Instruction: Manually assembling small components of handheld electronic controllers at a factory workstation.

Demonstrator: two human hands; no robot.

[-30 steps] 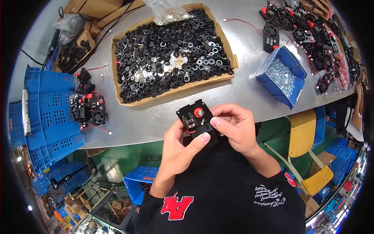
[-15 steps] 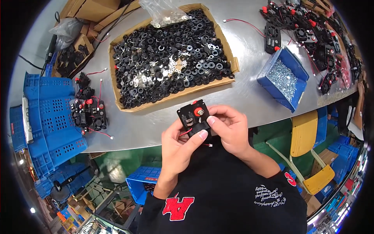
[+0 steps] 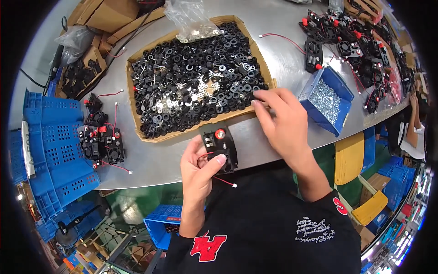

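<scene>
Black top (image 3: 269,223) bears red, seemingly stitched patches (image 3: 211,248).

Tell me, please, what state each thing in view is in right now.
Left hand: closed on the black module.
Black module: held, red ring facing up.
Module's cable: dangling, white connector unplugged.
Right hand: at the cardboard tray's near right corner; grip unclear.
Cardboard tray: open, full of mostly black rings.
Clear bag: lying across the tray's far edge.
Blue bin: open, holding small silver parts.
Piled modules: heaped together.
</scene>
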